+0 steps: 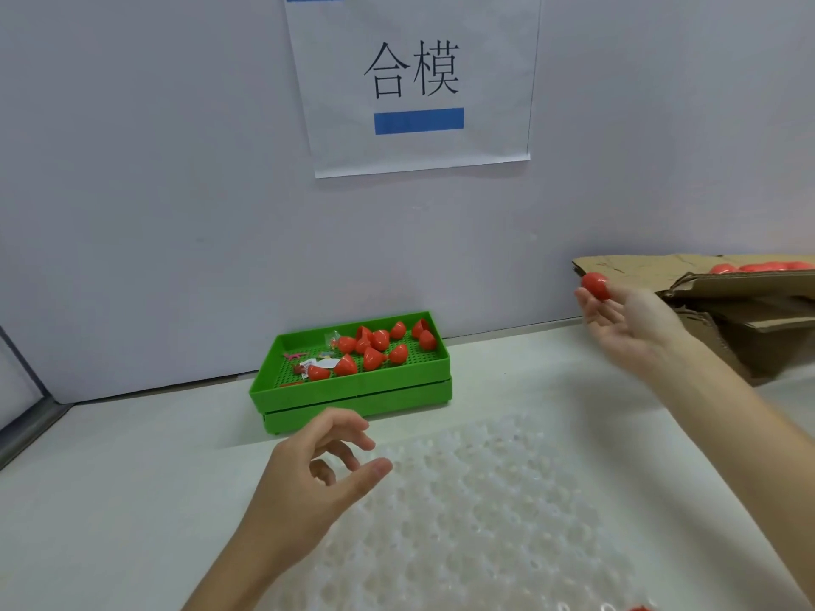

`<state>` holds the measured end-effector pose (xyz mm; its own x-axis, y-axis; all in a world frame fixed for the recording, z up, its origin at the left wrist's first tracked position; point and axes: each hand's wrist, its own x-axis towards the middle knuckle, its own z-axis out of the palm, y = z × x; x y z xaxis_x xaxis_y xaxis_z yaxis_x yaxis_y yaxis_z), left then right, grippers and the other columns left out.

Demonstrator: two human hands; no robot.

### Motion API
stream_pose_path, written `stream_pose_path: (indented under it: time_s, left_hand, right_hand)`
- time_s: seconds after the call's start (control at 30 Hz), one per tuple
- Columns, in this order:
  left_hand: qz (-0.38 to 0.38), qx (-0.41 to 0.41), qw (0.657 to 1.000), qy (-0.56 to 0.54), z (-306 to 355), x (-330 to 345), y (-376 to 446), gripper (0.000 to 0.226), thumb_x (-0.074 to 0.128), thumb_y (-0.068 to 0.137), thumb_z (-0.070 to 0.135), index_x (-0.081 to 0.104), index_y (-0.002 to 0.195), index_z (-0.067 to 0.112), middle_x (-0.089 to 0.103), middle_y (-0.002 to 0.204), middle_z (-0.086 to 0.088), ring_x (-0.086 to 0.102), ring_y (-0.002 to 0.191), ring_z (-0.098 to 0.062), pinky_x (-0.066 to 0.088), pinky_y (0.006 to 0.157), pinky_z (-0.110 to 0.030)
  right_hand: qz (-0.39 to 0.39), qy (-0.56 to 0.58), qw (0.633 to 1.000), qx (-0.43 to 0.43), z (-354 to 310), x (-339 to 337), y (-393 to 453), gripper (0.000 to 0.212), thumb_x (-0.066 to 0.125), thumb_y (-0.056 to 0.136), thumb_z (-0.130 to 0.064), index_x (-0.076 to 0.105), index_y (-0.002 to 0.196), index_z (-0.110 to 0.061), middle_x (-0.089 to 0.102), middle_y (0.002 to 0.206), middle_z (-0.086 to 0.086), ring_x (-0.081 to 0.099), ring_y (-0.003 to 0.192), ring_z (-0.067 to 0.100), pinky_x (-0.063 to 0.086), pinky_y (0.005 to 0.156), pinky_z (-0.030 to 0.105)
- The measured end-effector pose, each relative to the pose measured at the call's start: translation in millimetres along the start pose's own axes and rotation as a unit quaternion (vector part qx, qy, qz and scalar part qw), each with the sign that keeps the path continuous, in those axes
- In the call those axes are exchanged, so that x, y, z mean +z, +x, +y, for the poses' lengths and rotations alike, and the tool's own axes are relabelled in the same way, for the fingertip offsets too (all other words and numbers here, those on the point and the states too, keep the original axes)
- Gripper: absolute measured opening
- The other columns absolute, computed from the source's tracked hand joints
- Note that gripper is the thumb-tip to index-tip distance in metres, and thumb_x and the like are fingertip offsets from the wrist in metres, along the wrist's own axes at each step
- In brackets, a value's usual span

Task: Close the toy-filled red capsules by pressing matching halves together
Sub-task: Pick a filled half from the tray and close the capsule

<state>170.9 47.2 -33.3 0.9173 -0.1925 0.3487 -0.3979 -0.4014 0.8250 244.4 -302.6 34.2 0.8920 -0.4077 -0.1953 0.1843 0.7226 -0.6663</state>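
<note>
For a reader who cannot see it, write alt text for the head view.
The right hand holds a red capsule at its fingers beside a cardboard box. The left hand hovers empty before a green tray of red capsule halves.

Red capsule point(596, 286) at right of frame: glossy smooth plastic. Capsule halves point(375, 346) at centre: same glossy red plastic. Green tray point(353, 390): matt plastic, perforated floor. Box point(727, 297) at right edge: rough brown corrugated cardboard. Foreground sheet point(485, 500): translucent, bubbled plastic. Wall sign point(414, 81): matt white paper.

Head cam, fwd-down, near table point(132, 469).
</note>
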Motion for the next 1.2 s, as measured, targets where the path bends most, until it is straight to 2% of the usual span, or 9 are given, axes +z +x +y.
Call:
stream_pose_path:
  time_s: [0.17, 0.23, 0.33, 0.43, 0.7, 0.83, 1.0, 1.07, 1.2]
  left_hand:
    - [-0.001, 0.002, 1.0, 0.007, 2.0, -0.1, -0.2, 0.039, 0.081, 0.069, 0.046, 0.066, 0.099, 0.026, 0.073, 0.094, 0.006, 0.067, 0.079, -0.015, 0.052, 0.063, -0.038]
    - [-0.007, 0.004, 1.0, 0.009, 2.5, -0.5, -0.5, 0.037, 0.082, 0.073, 0.044, 0.066, 0.1, 0.025, 0.073, 0.095, 0.007, 0.067, 0.08, -0.016, 0.053, 0.063, -0.039]
    - [-0.012, 0.007, 1.0, 0.012, 3.8, -0.1, -0.8, 0.036, 0.079, 0.071, 0.042, 0.065, 0.1, 0.024, 0.075, 0.094, 0.008, 0.066, 0.082, -0.017, 0.052, 0.063, -0.039]
    - [-0.012, 0.009, 1.0, 0.017, 4.9, 0.4, -1.1, 0.039, 0.076, 0.069, 0.046, 0.065, 0.099, 0.024, 0.075, 0.094, 0.01, 0.065, 0.081, -0.016, 0.052, 0.061, -0.033]
    - [-0.011, 0.011, 0.999, 0.041, 4.5, 0.7, 0.3, 0.018, 0.072, 0.081, 0.039, 0.069, 0.09, 0.024, 0.073, 0.091, 0.01, 0.066, 0.082, -0.015, 0.052, 0.062, -0.03]
    - [-0.012, -0.003, 0.998, 0.062, -0.5, 0.7, 2.4, 0.014, 0.066, 0.092, 0.014, 0.069, 0.083, 0.023, 0.073, 0.08, 0.008, 0.066, 0.075, -0.013, 0.052, 0.064, -0.03]
    - [0.01, -0.031, 0.999, -0.006, -2.4, -2.2, 4.5, 0.02, 0.057, 0.097, 0.007, 0.07, 0.083, 0.015, 0.074, 0.076, -0.002, 0.067, 0.069, -0.014, 0.049, 0.06, -0.019]
    - [0.022, -0.039, 0.999, -0.029, -3.6, -3.0, 5.3, 0.023, 0.055, 0.099, 0.007, 0.07, 0.083, 0.011, 0.074, 0.075, -0.005, 0.067, 0.068, -0.016, 0.05, 0.059, -0.022]
    - [0.052, -0.054, 0.994, -0.074, -6.1, -5.7, 8.0, 0.025, 0.052, 0.099, 0.004, 0.07, 0.082, 0.007, 0.074, 0.075, -0.008, 0.066, 0.066, -0.018, 0.052, 0.06, -0.024]
  right_hand:
    - [-0.013, 0.029, 0.999, -0.007, -3.4, 0.5, 2.4, 0.029, 0.044, 0.105, -0.003, 0.046, 0.133, 0.003, 0.054, 0.137, 0.019, 0.067, 0.099, 0.023, 0.056, 0.061, 0.016]
    - [-0.012, 0.066, 0.997, -0.04, -12.7, 3.8, 2.7, 0.028, 0.041, 0.107, -0.008, 0.044, 0.134, -0.005, 0.052, 0.142, 0.02, 0.063, 0.118, 0.026, 0.059, 0.078, 0.021]
    - [-0.019, 0.11, 0.992, -0.061, -27.0, 1.6, 6.3, 0.042, 0.028, 0.109, -0.004, 0.027, 0.151, -0.004, 0.035, 0.156, 0.022, 0.044, 0.141, 0.031, 0.045, 0.107, 0.03]
    - [-0.041, 0.082, 0.996, -0.019, -26.0, -3.0, 5.3, 0.045, 0.023, 0.107, 0.004, 0.018, 0.151, 0.01, 0.028, 0.158, 0.026, 0.031, 0.147, 0.035, 0.033, 0.116, 0.033]
    - [-0.152, -0.14, 0.977, 0.06, 5.1, 2.8, -8.8, 0.034, 0.038, 0.099, 0.007, 0.051, 0.131, 0.004, 0.065, 0.126, 0.016, 0.07, 0.108, 0.027, 0.056, 0.08, 0.027]
    - [-0.231, -0.356, 0.906, 0.002, 33.8, 17.0, -24.8, 0.028, 0.046, 0.098, 0.004, 0.069, 0.112, -0.002, 0.076, 0.087, 0.007, 0.073, 0.075, 0.017, 0.053, 0.064, 0.022]
    - [-0.431, -0.588, 0.678, -0.092, 81.2, 26.3, -63.5, 0.013, 0.065, 0.096, -0.02, 0.077, 0.098, -0.025, 0.076, 0.081, -0.001, 0.069, 0.071, 0.009, 0.053, 0.064, 0.019]
    - [-0.46, -0.627, 0.618, -0.113, 105.5, 22.7, -74.5, 0.009, 0.068, 0.093, -0.026, 0.077, 0.095, -0.026, 0.074, 0.077, -0.001, 0.066, 0.067, 0.007, 0.052, 0.062, 0.021]
    - [-0.451, -0.637, 0.598, -0.183, 128.4, 12.9, -81.8, 0.011, 0.069, 0.09, -0.019, 0.079, 0.086, -0.023, 0.068, 0.067, -0.007, 0.056, 0.059, 0.001, 0.04, 0.057, 0.012]
